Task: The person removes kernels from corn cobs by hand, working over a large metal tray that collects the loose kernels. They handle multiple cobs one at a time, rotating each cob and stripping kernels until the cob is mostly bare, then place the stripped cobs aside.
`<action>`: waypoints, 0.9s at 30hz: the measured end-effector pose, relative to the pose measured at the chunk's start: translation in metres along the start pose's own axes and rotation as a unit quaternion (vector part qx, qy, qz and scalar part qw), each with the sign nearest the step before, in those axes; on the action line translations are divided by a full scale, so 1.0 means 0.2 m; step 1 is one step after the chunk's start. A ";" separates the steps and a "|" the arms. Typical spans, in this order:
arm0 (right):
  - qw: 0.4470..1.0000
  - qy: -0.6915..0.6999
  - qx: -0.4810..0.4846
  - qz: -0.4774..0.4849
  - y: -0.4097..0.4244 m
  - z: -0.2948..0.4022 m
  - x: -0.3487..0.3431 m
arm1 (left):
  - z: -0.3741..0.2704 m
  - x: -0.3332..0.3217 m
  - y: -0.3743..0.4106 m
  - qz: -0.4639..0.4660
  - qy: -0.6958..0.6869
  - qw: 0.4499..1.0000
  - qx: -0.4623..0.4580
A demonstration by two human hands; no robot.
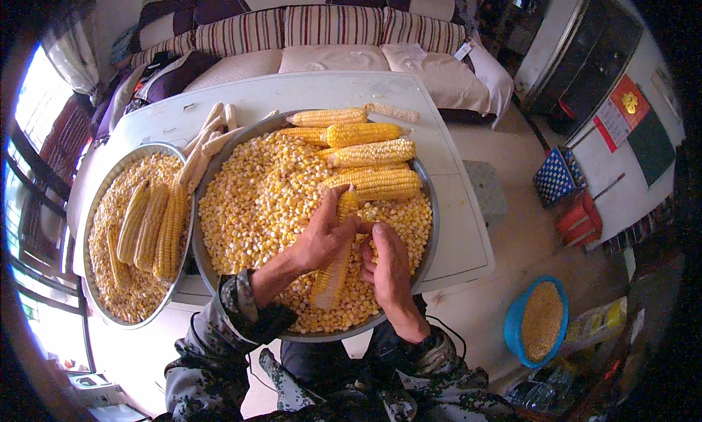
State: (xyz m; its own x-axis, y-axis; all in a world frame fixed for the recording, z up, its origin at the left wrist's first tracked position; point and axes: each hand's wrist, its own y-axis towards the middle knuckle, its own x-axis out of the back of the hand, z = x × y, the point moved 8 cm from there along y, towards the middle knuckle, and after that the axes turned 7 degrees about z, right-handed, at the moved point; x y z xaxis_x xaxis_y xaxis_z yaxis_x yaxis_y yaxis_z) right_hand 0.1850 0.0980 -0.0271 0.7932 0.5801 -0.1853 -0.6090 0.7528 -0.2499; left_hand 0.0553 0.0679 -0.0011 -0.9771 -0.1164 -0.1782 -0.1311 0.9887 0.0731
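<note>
My left hand (324,237) is closed around a partly shelled ear of corn (332,282), which slants over a large grey round basin (433,224) of loose yellow kernels (258,203). Beside it, my right hand (390,263) has curled fingers, the index fingertip by the cob and my left fingers; a few kernels show at its palm. Several whole ears of corn (378,184) lie at the basin's upper right. At the left, a second metal basin (90,219) holds kernels and several ears (151,227).
Bare cobs (193,167) lie between the basins, and another cob (392,112) rests on the white table (460,241). Behind stands a striped sofa (334,27). On the floor at right are a blue tub (513,334) of grain, a red container (581,222) and a patterned bag (554,178).
</note>
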 end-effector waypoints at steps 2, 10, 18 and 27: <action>1.000 -0.008 0.007 0.006 0.01 -0.01 0.00 | 0.05 0.03 0.01 0.016 0.029 0.998 -0.051; 0.999 0.012 -0.002 -0.038 0.01 -0.03 0.01 | 0.02 0.02 0.03 0.000 -0.018 0.997 0.073; 0.999 -0.036 0.025 -0.004 0.03 -0.03 0.01 | 0.03 0.07 0.02 -0.050 0.089 0.994 -0.049; 0.999 0.009 -0.029 -0.014 0.00 -0.03 -0.01 | -0.05 0.03 0.02 -0.069 0.016 0.997 0.036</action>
State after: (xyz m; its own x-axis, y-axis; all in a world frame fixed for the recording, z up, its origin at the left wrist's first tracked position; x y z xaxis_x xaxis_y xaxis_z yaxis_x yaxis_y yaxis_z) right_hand 0.1842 0.0943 -0.0326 0.8107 0.5523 -0.1942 -0.5849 0.7496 -0.3098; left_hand 0.0467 0.0695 0.0079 -0.9555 -0.2543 -0.1492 -0.2540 0.9670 -0.0216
